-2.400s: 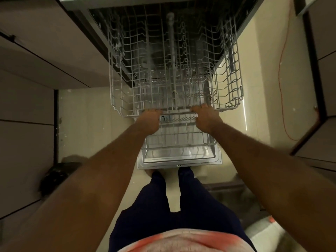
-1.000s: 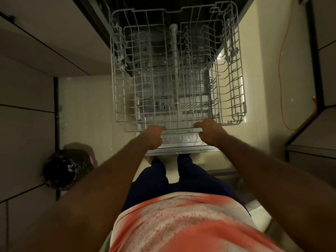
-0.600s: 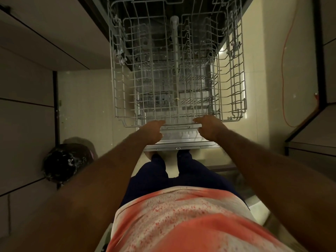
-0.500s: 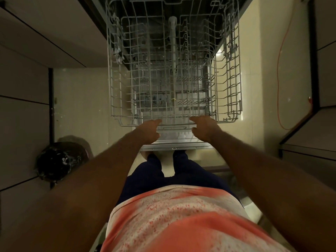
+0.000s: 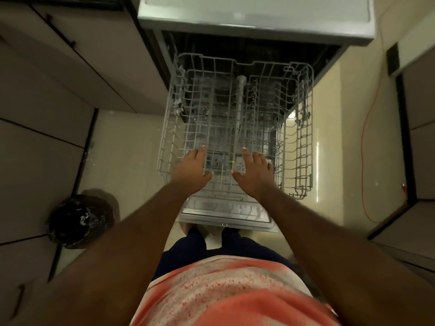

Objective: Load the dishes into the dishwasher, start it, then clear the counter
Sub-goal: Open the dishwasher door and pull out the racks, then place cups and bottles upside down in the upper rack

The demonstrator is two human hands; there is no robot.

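Your left hand (image 5: pixel 191 169) and right hand (image 5: pixel 254 172) are over the front part of the wire rack (image 5: pixel 303 147), each grip apart with fingers straight and nothing held; if they touch the wires I cannot tell. The rack stands pulled out of the dishwasher (image 5: pixel 254 17), above its lowered door (image 5: pixel 226 215)

Dishwasher top (image 5: pixel 256 22) cut off by the upper edge; dark tub behind the wire rack (image 5: pixel 303 149) too dim to read; open door (image 5: pixel 226 217) mostly hidden under the rack; contact of left hand (image 5: pixel 191 170) and right hand (image 5: pixel 255 172) with the wires unclear; bin (image 5: pixel 80 220) contents indistinct
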